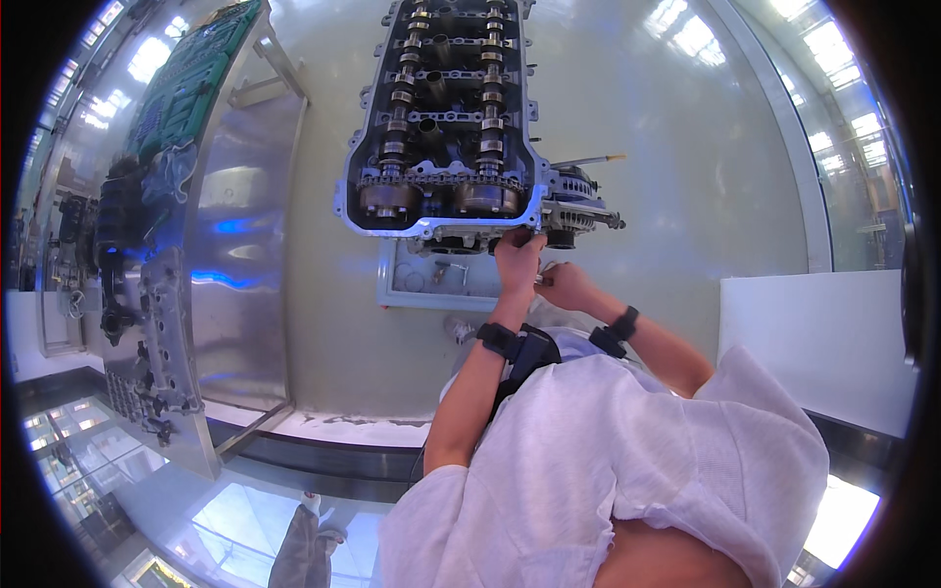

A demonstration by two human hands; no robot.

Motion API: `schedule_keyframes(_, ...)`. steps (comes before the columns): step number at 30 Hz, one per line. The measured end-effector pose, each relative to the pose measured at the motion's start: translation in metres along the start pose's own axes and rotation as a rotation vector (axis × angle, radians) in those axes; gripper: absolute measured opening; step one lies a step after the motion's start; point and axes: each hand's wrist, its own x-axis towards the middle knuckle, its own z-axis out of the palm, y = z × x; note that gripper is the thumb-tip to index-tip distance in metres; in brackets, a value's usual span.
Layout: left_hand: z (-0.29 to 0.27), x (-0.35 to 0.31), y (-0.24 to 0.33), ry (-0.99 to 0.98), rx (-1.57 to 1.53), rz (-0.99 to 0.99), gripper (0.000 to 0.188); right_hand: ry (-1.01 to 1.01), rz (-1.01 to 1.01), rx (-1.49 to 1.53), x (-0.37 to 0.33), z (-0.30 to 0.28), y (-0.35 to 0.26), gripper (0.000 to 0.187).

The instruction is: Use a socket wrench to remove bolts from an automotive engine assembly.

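Note:
An engine (441,127) with its top uncovered stands in front of me, two camshafts (491,103) and a timing chain (446,180) showing inside. My left hand (519,259) reaches to its near face, just under the front rim; the fingers are bent together, and what they grip is hidden. Close by on the right, my right hand (570,286) is closed around a small metal piece (544,280), too small to name. An alternator (573,206) sits at the engine's right side, just beyond my hands.
A white-rimmed tray (392,297) with small parts lies low beneath the engine's near end. Along the left runs a metal bench (240,323) bearing engine parts (162,363) and a green panel (181,83). A white box-like block (818,343) stands at right.

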Motion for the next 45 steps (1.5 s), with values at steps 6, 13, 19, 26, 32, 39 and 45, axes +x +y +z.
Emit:
schedule_keyframes(6,0.002,-0.003,0.004,-0.09,-0.311,-0.232,0.015,0.005,-0.035,-0.356,-0.053,-0.093,-0.066,0.029)
schedule_keyframes(13,0.009,-0.005,0.006,-0.067,-0.222,-0.224,0.014,0.037,0.141,-0.381,-0.03,-0.064,-0.036,0.021)
schedule_keyframes(19,0.014,-0.001,-0.006,0.027,-0.108,0.075,0.012,0.141,0.023,-0.235,-0.019,-0.036,-0.015,0.022)
schedule_keyframes(26,-0.008,-0.009,-0.002,-0.172,-0.179,-0.085,0.016,-0.055,0.099,-0.338,-0.028,-0.049,-0.024,0.022)
schedule_keyframes(32,-0.013,-0.022,-0.003,-0.323,-0.141,-0.011,0.029,-0.035,0.07,-0.518,-0.048,-0.103,-0.069,0.025)
schedule_keyframes(39,-0.009,-0.015,0.004,-0.194,-0.081,-0.11,0.029,0.023,0.075,-0.221,-0.044,-0.055,-0.049,0.034)
schedule_keyframes(45,-0.004,-0.02,0.001,-0.028,0.072,-0.116,0.028,0.056,-0.017,-0.151,-0.038,-0.052,-0.033,0.033)
